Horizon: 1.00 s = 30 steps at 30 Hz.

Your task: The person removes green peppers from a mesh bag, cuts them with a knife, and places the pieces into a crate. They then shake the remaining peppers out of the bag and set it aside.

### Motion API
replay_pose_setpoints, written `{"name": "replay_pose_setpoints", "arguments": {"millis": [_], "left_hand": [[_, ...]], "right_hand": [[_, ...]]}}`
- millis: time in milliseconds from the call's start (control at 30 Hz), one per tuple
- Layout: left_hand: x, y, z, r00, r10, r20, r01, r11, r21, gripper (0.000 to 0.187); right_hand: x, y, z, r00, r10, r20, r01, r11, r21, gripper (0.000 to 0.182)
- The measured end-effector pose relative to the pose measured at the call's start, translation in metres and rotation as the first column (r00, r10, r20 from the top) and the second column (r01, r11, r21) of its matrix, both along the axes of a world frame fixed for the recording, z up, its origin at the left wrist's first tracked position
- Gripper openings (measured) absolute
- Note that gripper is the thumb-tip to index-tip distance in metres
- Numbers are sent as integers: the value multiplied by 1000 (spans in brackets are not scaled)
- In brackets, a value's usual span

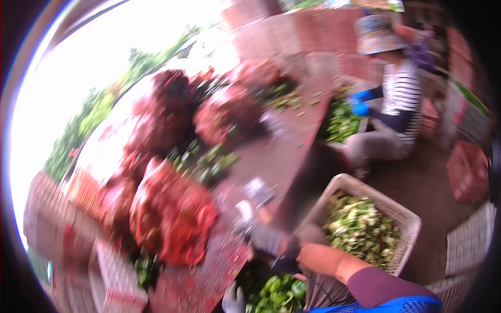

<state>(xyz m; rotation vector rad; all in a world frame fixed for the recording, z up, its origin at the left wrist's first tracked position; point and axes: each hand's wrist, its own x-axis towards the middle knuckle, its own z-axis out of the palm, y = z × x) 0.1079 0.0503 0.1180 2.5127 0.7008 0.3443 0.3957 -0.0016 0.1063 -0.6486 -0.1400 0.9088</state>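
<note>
Red mesh sacks (172, 214), bulging and knotted, crowd the left half of the frame; I count about seven, though motion blur makes the far ones run together. They lie heaped on a long reddish table (292, 141), probably stacked there because they are already filled. Loose green peppers (209, 161) sit in the gaps between them.

At the lower centre the person's right hand (284, 250) reaches in from the lower right, wearing a dark glove above a maroon sleeve. It seems to be closed around something dark at the table's edge, but the blur is too heavy to tell what, or whether it grips at all. The left hand (233, 300), in a pale glove, shows only at the bottom edge, beside a pile of bright green peppers (276, 292); I cannot tell whether it is open or closed.

Just right of the reaching arm stands one white plastic crate (407, 219), tilted toward the person, holding chopped or trimmed green pieces; its tilt keeps the contents within easy reach.

In the upper right one co-worker (396, 99) in a striped top and patterned hat sits by another heap of greens (342, 122), one blue-gloved hand down in it. Red crates (467, 172) stand stacked at the right edge.
</note>
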Motion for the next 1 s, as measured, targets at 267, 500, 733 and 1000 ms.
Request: {"name": "replay_pose_setpoints", "arguments": {"millis": [267,500,733,1000], "left_hand": [[55,90,2,998,56,22,-57,998,38,37],[151,96,42,978,-142,150,206,683,-701,63],[243,88,84,921,-287,262,375,480,-793,71],[273,73,71,901,-334,276,407,436,-802,68]], "right_hand": [[-58,-17,22,981,175,-80,-192,918,-348,28],[4,-38,106,919,205,336,-140,968,-210,85],[32,-51,83,929,-10,370,113,960,-256,89],[27,-49,86,915,-195,352,311,899,-309,70]]}}
